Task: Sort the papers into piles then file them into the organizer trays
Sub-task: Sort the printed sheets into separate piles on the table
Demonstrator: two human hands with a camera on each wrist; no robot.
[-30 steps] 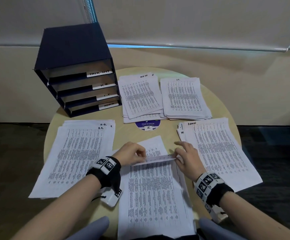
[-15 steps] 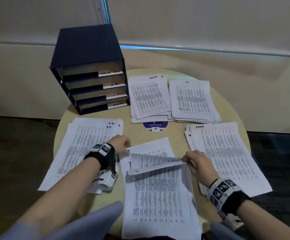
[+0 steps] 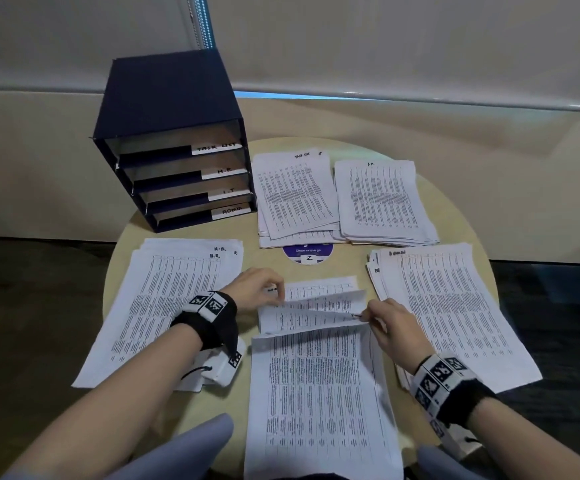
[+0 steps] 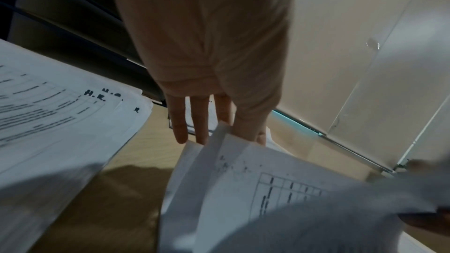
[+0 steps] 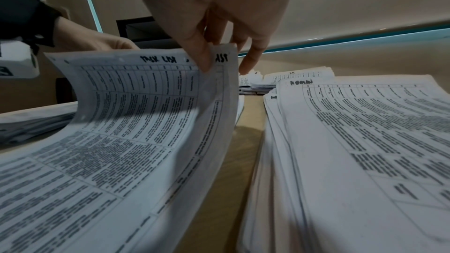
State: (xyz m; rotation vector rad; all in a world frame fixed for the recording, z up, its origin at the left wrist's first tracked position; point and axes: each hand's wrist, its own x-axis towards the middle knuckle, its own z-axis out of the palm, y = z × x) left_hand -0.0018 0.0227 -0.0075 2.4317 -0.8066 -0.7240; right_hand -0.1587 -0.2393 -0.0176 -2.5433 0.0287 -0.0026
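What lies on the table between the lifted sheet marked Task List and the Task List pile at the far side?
Only the round purple sticker, flat on the table. The lifted sheet, pinched by both hands, could pass over it to the Task List pile.

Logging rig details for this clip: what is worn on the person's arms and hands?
Both hands, left hand and right hand, are bare. Each wrist carries a black band with white, black-patterned marker tags and a white camera block beneath; forearms bare.
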